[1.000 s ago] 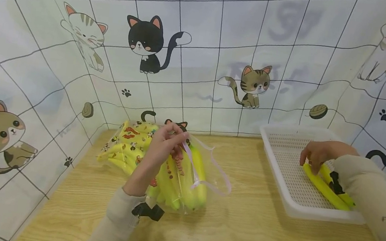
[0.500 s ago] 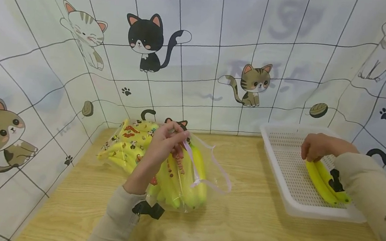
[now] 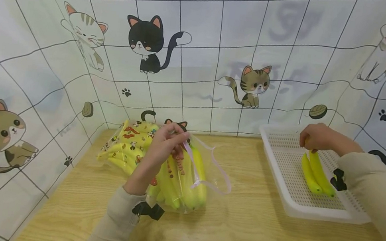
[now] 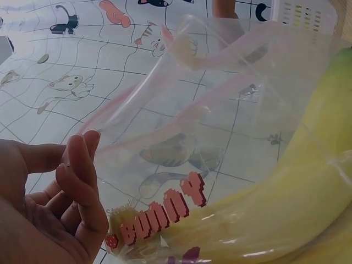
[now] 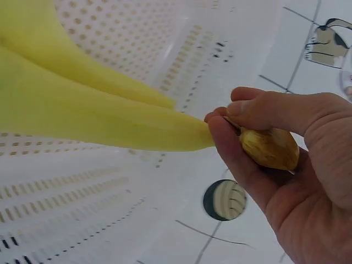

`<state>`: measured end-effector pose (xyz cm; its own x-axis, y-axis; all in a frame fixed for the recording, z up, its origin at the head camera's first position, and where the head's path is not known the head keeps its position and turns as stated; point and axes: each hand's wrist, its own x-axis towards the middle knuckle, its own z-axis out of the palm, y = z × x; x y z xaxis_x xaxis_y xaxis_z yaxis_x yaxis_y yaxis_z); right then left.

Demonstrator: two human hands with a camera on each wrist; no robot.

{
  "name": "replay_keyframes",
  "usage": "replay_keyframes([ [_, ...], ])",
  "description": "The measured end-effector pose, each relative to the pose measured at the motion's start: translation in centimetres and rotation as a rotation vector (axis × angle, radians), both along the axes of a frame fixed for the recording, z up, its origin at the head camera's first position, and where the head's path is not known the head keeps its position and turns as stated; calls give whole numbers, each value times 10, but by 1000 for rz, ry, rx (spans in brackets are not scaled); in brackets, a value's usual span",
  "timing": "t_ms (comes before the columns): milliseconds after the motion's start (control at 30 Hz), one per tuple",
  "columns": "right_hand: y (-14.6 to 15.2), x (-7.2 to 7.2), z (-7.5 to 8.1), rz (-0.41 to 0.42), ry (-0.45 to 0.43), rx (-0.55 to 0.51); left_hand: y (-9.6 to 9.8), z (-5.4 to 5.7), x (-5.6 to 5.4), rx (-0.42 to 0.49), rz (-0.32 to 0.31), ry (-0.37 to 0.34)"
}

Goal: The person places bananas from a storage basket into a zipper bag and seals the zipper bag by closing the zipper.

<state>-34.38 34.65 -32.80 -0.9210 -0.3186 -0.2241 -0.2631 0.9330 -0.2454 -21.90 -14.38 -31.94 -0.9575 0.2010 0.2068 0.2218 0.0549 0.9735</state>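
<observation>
My left hand (image 3: 166, 143) pinches the pink-edged rim of a clear plastic bag (image 4: 231, 159) printed with red "BUNNY" lettering. Inside the bag, several yellow bananas (image 3: 199, 169) bulge against the film, their tips greenish. To the right, my right hand (image 3: 317, 138) is over a white basket (image 3: 279, 169) and pinches the upper end of a banana (image 5: 126, 121). A brownish-yellow stem piece (image 5: 269, 148) shows between thumb and palm in the right wrist view. Close beside the held banana lies a second banana (image 3: 309, 175).
Left of the hand in the bag is a yellow cartoon-print part of the packing (image 3: 133, 139). A wooden table (image 3: 237, 234) carries bag and basket. Cat-patterned wall covering (image 3: 200, 57) rises behind and at both sides.
My right hand has moved up and slightly back, and the two bananas in the basket have shifted left with their lower ends drawn away from the front rim. The left hand stays at the bag.
</observation>
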Motion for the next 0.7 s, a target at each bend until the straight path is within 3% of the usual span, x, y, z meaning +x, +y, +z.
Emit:
replay_keyframes([
  [300,-29,15,46,67,304,2,-1,2,1,9,11,2],
  [467,-45,24,68,68,418,25,-1,0,1,4,5,-17],
  [700,-76,45,100,170,666,20,0,0,1,12,-5,-18],
])
